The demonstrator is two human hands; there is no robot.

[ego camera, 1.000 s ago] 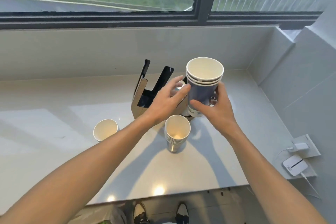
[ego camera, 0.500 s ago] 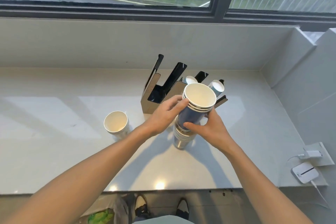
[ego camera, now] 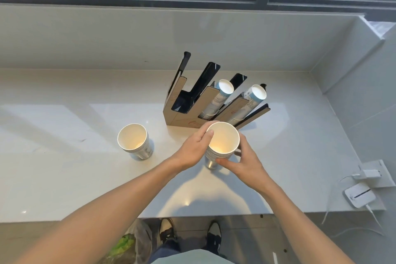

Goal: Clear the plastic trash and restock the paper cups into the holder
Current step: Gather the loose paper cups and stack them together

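While both our hands close around the same stack of paper cups (ego camera: pixel 221 146), it stands upright on the white counter (ego camera: pixel 64 167), just in front of the cup holder (ego camera: pixel 192 103). Our left hand (ego camera: pixel 194 150) wraps the stack's left side, the thumb lying across the rim of the top cup. Our right hand (ego camera: pixel 246 163) grips the right side lower down, its thumb pressed against the nested rims near the base. The top cup's mouth faces up at us, open and empty.

A second, shorter cup stack (ego camera: pixel 135 141) stands alone to the left, well apart from our hands. In the holder, the two right slots each hold a tilted row of cups (ego camera: pixel 225 92), bottoms pointing up and away; the left slots show only dark interior.

At the counter's right edge lie a small white device (ego camera: pixel 360 195) and a plugged-in charger (ego camera: pixel 368 173). Below the counter we see our shoes (ego camera: pixel 167 229) and a bag holding something green (ego camera: pixel 126 244).
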